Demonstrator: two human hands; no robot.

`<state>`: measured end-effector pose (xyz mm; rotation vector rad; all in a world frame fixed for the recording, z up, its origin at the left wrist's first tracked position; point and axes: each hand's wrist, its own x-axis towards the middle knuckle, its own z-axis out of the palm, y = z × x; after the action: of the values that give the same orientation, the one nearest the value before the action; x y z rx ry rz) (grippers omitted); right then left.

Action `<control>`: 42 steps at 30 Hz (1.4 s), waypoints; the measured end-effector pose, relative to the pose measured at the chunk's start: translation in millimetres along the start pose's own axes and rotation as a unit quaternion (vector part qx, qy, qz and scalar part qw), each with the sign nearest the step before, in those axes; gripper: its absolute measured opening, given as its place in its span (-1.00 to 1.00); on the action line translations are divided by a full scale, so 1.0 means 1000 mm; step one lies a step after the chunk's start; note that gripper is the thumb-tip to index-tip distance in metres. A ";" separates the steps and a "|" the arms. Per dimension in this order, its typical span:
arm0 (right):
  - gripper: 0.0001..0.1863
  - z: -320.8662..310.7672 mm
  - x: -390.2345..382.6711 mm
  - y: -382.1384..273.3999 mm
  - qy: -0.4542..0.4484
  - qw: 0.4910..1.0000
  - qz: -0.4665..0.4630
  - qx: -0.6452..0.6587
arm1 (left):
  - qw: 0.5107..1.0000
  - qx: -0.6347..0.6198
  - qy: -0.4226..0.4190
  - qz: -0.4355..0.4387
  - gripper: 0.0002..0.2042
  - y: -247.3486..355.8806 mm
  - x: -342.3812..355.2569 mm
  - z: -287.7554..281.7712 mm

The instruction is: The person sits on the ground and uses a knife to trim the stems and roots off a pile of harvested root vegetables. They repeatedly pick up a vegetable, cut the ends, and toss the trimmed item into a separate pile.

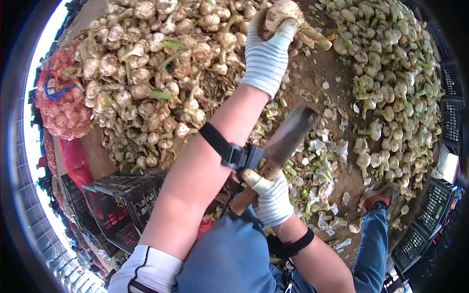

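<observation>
My left hand (267, 56), in a striped white knit glove, reaches out to the far middle. Its fingers are closed round a garlic bulb (283, 13) whose dry stem points to the right. Nearer my body, my right hand (274, 199), gloved the same way, grips the wooden handle of a wide-bladed knife (292, 136). The blade points up and away to the right, apart from the bulb. A large heap of soil-stained garlic (141, 73) with stems lies to the left of my left hand.
Another garlic heap (386, 97) spreads along the right. Peelings and trimmings (317, 171) litter the ground between the heaps. At left stand a red mesh sack (66, 97) of bulbs and a black plastic crate (115, 212); more crates (432, 207) line the right. My shoe (381, 195) rests beside the right heap.
</observation>
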<state>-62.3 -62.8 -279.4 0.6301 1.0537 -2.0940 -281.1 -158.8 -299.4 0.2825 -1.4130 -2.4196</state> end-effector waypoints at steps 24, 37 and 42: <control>-0.70 0.023 -0.019 -0.016 0.132 0.988 -0.074 -0.034 | 0.534 0.705 -0.239 0.400 -0.52 -0.040 -0.019 -0.008; -0.65 0.027 -0.031 -0.020 0.122 0.987 -0.080 -0.065 | 0.855 0.492 -0.129 0.101 -0.44 -0.037 -0.022 0.015; -0.61 0.014 -0.038 -0.015 0.087 0.990 -0.068 -0.086 | 0.934 0.349 -0.058 0.057 -0.45 -0.041 -0.018 0.009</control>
<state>-51.1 -53.8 -238.0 0.6806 1.3956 -2.0627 -274.3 -126.2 -330.9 0.2075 -2.2374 -1.7813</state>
